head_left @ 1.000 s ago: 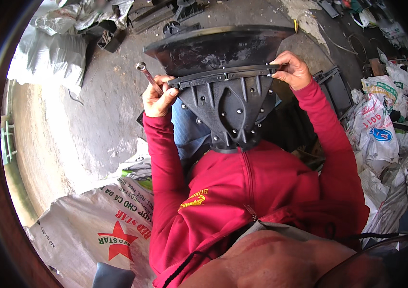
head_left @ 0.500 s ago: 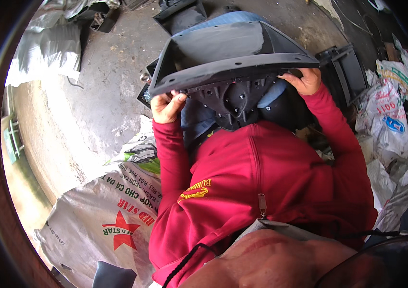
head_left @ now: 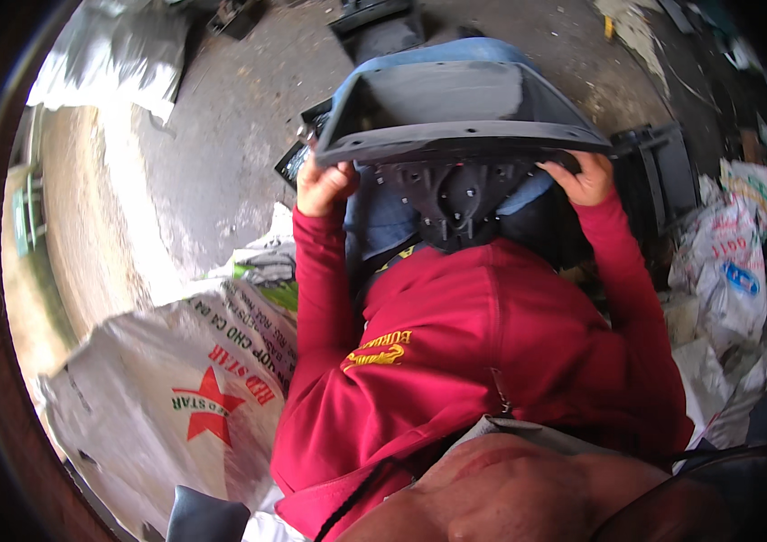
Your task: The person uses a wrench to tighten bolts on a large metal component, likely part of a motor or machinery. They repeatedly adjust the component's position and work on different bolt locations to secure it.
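A large black plastic housing, shaped like a wide shallow trough with flared walls, rests over my lap above the blue jeans. Small holes run along its near flange. Under that flange a ribbed black section with small bright screws hangs toward my belly. My left hand grips the housing's near left corner, fingers curled beneath it. At the near right corner, my right hand holds on with the thumb along the underside; its other fingers are partly hidden behind the rim.
Beside my left knee sit small black boxes, one holding small metal pieces. Other black plastic parts lie ahead and to the right. White printed sacks are heaped at right; a large sack lies at left.
The whole view has shifted, so housing and hands appear slightly farther right. My left hand has more of its fingers wrapped round the corner. Both hands keep hold of the housing.
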Available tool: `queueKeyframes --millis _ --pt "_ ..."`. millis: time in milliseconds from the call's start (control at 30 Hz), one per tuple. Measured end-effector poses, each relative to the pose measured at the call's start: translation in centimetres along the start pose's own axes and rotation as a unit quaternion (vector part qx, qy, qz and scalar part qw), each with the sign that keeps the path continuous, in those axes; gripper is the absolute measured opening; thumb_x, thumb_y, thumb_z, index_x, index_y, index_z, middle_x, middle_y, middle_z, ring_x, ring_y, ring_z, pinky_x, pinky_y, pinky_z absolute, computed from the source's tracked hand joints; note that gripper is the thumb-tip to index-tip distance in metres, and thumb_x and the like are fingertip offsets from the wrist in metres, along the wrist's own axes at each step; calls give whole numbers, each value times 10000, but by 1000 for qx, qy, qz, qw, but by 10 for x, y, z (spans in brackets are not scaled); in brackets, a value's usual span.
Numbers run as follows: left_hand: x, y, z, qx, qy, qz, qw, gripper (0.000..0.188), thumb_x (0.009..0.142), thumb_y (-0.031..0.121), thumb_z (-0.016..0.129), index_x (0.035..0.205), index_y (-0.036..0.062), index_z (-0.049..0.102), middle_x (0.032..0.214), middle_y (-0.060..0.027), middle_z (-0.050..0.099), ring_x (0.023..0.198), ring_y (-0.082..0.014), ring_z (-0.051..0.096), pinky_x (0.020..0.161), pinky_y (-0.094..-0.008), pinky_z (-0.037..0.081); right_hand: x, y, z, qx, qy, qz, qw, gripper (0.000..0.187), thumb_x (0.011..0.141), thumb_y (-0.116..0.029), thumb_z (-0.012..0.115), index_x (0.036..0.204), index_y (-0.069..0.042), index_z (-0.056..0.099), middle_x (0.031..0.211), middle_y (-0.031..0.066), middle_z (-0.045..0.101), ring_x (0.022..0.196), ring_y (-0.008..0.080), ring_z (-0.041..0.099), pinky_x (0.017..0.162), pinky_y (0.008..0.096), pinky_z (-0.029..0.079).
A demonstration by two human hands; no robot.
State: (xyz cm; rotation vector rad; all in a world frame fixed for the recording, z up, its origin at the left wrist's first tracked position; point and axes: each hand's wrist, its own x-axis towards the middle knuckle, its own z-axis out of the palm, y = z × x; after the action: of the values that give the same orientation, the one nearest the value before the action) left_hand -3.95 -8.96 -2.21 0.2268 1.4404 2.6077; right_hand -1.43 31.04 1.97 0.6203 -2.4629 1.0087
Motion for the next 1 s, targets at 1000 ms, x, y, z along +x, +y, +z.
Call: queueKeyframes --millis 1000 --pt "-28 -211 -355 714 367 -430 412 321 847 337 596 1039 103 704 1063 -126 687 976 -314 665 825 -444 531 -28 -79 -1 56 -238 199 949 174 796 -56 728 970 -65 730 879 81 676 766 190 662 644 289 524"
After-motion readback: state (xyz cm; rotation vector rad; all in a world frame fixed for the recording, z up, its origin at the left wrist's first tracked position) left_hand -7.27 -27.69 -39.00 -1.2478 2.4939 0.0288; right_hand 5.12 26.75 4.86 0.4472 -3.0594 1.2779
